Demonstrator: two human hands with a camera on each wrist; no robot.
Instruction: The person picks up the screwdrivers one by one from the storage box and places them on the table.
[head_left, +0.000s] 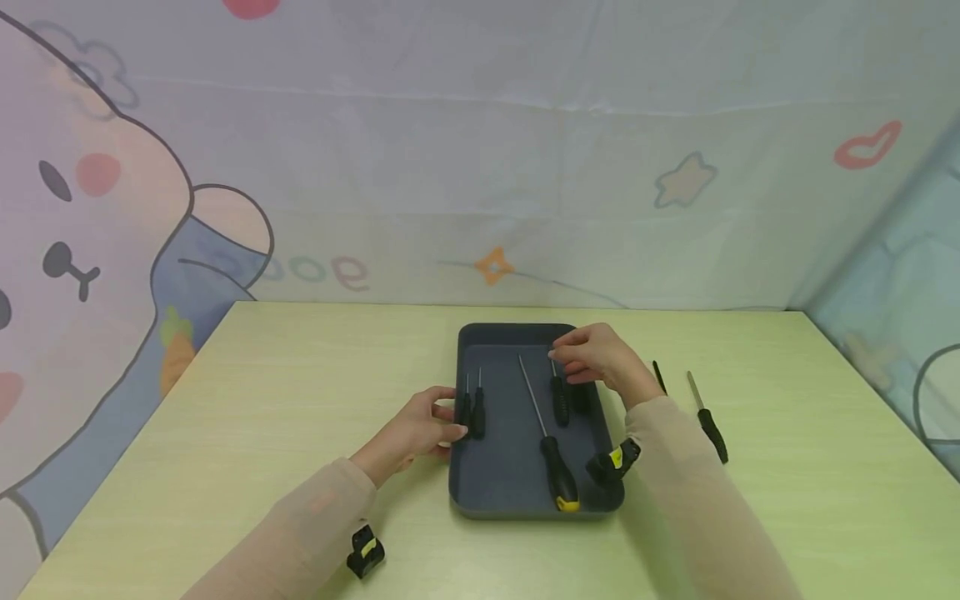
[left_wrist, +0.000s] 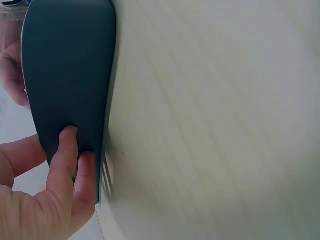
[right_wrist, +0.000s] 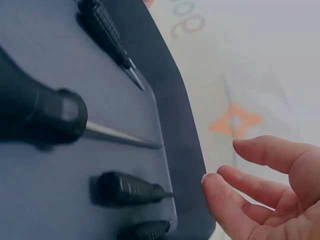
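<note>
My left hand [head_left: 420, 425] grips the left side of a dark grey tray [head_left: 495, 487]; in the left wrist view its fingers lie on the tray's outer wall [left_wrist: 70, 70] and the thumb reaches the rim. Two small black screwdrivers [head_left: 478, 417] lie along that side. My right hand [head_left: 600, 358] hovers at the far right corner, fingers loosely bent and holding nothing. Near it are a short black screwdriver [right_wrist: 132, 189] and another dark handle [right_wrist: 147, 230], partly cut off. A long screwdriver [head_left: 558, 475] with a yellow-ended handle lies mid-tray.
Right of the tray, a black-handled screwdriver [head_left: 711, 429] lies on the pale wooden table [head_left: 300, 358]. A second dark tool [head_left: 659, 375] there is partly hidden by the right sleeve. A printed cloth [head_left: 450, 167] hangs behind the table.
</note>
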